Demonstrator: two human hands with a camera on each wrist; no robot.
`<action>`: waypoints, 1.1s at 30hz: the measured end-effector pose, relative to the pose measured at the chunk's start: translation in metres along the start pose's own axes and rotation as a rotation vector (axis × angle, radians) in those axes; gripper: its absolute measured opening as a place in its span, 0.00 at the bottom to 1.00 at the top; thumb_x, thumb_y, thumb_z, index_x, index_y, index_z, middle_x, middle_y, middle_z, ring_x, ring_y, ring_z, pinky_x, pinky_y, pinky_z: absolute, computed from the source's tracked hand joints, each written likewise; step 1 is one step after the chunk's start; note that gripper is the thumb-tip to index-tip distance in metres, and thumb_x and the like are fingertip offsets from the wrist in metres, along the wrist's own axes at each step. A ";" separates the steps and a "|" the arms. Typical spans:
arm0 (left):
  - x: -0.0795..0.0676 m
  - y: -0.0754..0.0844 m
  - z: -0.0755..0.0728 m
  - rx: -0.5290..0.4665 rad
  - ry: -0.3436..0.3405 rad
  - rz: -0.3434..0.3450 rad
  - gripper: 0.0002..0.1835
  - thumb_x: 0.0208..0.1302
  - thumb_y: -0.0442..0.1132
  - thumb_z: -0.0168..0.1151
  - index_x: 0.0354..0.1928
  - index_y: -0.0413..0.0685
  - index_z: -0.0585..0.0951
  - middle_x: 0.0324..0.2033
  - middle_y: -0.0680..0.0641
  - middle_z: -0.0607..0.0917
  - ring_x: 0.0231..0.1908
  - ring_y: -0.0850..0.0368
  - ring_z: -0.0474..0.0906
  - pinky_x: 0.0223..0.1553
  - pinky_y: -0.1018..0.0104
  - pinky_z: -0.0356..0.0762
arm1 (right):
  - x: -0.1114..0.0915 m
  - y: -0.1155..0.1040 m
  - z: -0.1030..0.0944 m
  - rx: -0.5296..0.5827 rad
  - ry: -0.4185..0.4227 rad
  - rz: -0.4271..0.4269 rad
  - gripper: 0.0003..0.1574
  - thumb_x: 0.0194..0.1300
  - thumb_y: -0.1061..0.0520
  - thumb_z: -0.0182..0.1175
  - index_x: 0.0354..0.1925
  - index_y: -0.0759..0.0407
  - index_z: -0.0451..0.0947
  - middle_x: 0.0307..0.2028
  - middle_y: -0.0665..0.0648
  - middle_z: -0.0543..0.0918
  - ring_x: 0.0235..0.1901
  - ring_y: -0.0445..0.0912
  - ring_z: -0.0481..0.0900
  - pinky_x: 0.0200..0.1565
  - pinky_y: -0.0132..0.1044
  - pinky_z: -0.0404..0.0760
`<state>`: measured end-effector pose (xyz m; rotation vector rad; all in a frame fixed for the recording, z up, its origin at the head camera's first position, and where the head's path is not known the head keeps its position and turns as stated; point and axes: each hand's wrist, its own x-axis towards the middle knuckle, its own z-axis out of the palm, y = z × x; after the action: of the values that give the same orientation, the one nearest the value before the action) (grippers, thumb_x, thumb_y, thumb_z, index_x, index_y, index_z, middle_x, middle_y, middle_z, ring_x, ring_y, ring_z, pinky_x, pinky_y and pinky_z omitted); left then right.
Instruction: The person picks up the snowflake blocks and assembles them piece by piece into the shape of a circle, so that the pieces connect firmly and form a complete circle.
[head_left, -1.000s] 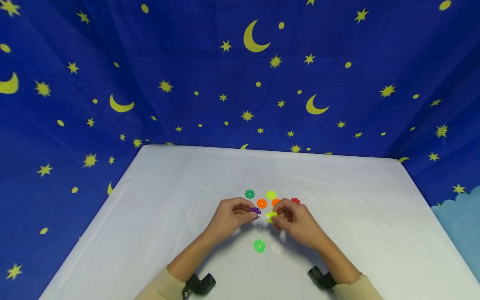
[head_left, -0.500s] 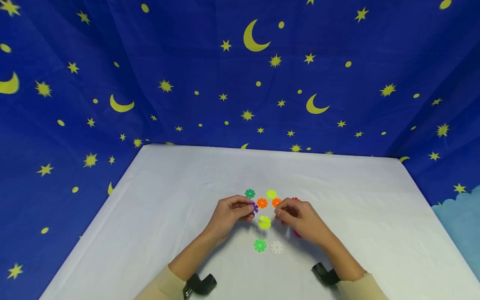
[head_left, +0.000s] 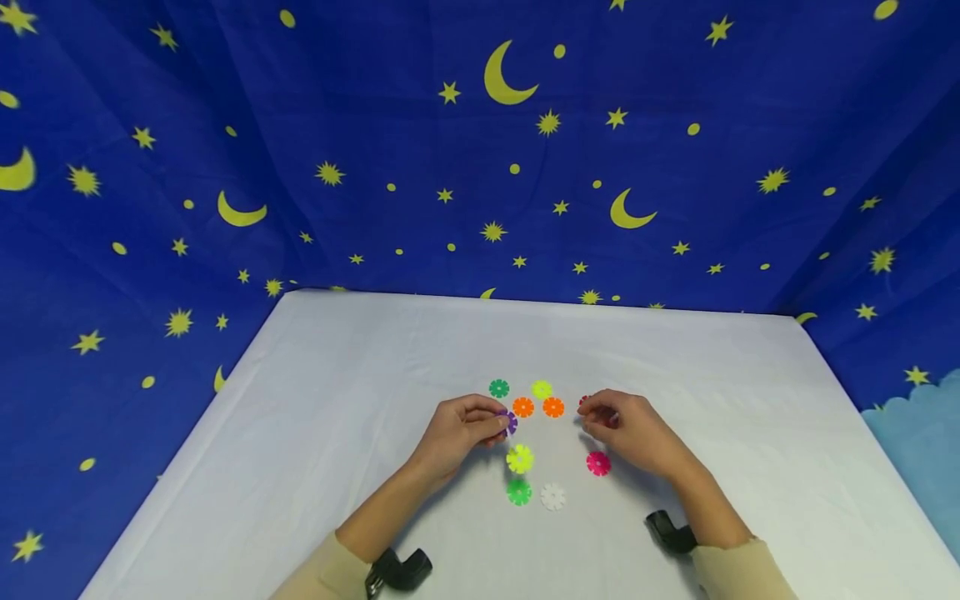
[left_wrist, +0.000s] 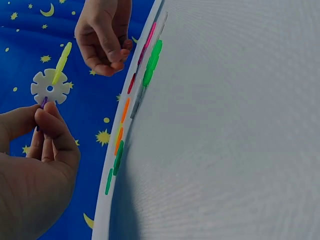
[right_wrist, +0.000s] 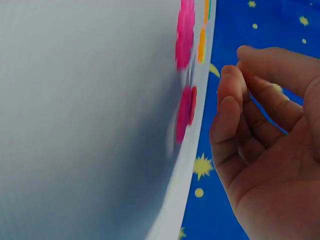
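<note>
My left hand [head_left: 457, 433] pinches a purple notched snowflake disc [head_left: 512, 422] between thumb and fingers above the table. Joined to it in the left wrist view is a white notched disc [left_wrist: 41, 89], and a yellow disc [left_wrist: 62, 62] slots into the white one, seen edge-on. In the head view this yellow disc hangs over the light green disc [head_left: 519, 493]. To the right, my right hand [head_left: 633, 429] hovers with loosely bent fingers and nothing between them. Beneath its fingertips a red disc [head_left: 584, 401] is mostly hidden; a pink disc [head_left: 597, 463] lies nearer me.
On the white tablecloth [head_left: 360, 350] lie two orange discs [head_left: 553, 407], a yellow disc [head_left: 542, 389], a dark green disc [head_left: 498, 388] and a white disc [head_left: 552, 497]. A blue curtain [head_left: 390, 125] with moons and stars stands behind the table.
My right hand has let go of the yellow disc and moved right, uncovering the pink disc. The yellow disc now hangs lower, from the joined pieces in my left hand.
</note>
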<state>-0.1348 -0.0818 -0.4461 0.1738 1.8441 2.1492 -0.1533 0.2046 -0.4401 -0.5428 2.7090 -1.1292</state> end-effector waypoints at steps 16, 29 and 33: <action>-0.001 -0.001 0.001 0.023 -0.045 -0.016 0.10 0.63 0.32 0.64 0.44 0.34 0.82 0.36 0.39 0.85 0.31 0.52 0.80 0.37 0.62 0.82 | -0.003 0.017 -0.014 -0.164 -0.075 0.096 0.18 0.53 0.62 0.71 0.44 0.55 0.82 0.35 0.49 0.76 0.35 0.45 0.71 0.37 0.40 0.75; -0.001 -0.004 0.003 0.036 -0.038 -0.023 0.09 0.61 0.31 0.65 0.43 0.34 0.84 0.35 0.40 0.85 0.29 0.55 0.79 0.35 0.63 0.81 | -0.004 0.019 -0.014 -0.097 -0.094 -0.041 0.09 0.59 0.60 0.69 0.35 0.46 0.79 0.32 0.45 0.76 0.34 0.43 0.73 0.36 0.34 0.77; 0.000 -0.005 0.004 0.051 -0.039 -0.023 0.10 0.60 0.32 0.66 0.43 0.35 0.84 0.36 0.41 0.86 0.29 0.55 0.79 0.36 0.62 0.82 | -0.004 0.016 -0.014 -0.038 -0.087 -0.093 0.09 0.60 0.60 0.67 0.35 0.45 0.78 0.33 0.45 0.77 0.33 0.44 0.74 0.35 0.33 0.78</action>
<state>-0.1327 -0.0776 -0.4504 0.2039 1.8711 2.0698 -0.1580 0.2258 -0.4412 -0.7127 2.6608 -1.0508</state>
